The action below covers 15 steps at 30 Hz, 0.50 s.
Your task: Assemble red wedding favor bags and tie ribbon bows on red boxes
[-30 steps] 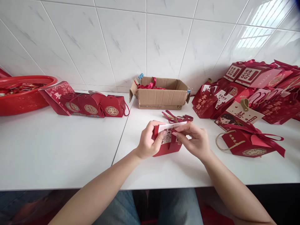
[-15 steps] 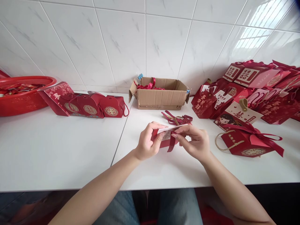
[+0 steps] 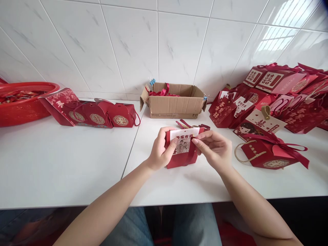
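Note:
A red gift box (image 3: 176,161) with a white printed card (image 3: 182,146) on its front stands on the table before me. My left hand (image 3: 162,149) grips the box and card at the left edge, its thumb on the card. A dark red ribbon (image 3: 190,155) hangs down the front, over the card's right part. The thumb and fingers of my right hand (image 3: 214,147) pinch this ribbon near its top. Behind the box lie several loose ribbons (image 3: 205,126), partly hidden by it.
A cardboard box (image 3: 176,106) holding red ribbons stands against the tiled wall. Red gift boxes (image 3: 99,114) line the left, beside a red basin (image 3: 25,109). At right are piled gift boxes (image 3: 279,82) and a hexagonal box with rope handle (image 3: 271,153).
The gift box has tilted upright, so its card and front now face me. My right hand has shifted slightly right, still pinching the ribbon. My left hand keeps its hold.

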Each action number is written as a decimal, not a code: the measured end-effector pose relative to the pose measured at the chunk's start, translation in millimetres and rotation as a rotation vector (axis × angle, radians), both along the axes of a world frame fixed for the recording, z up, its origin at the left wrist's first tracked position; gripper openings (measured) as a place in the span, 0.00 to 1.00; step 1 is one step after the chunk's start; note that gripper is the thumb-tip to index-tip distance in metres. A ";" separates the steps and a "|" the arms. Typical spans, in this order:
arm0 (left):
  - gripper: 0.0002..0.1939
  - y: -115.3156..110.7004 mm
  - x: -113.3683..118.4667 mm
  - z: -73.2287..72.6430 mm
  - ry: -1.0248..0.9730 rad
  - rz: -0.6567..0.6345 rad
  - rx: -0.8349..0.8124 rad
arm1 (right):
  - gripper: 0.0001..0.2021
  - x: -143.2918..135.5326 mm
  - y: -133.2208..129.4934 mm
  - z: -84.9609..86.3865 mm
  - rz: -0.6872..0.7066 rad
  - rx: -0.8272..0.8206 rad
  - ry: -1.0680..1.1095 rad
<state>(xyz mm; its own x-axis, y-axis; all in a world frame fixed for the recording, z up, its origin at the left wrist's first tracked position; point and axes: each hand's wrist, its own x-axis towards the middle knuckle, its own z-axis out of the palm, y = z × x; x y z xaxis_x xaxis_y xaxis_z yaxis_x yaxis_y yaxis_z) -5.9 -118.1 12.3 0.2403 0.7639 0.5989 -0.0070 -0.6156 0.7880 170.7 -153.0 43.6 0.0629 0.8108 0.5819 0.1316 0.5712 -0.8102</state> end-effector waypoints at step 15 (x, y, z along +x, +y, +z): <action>0.15 -1.0 2.1 4.1 -0.023 0.018 -0.044 | 0.04 2.1 10.7 -5.8 -0.216 0.238 -0.134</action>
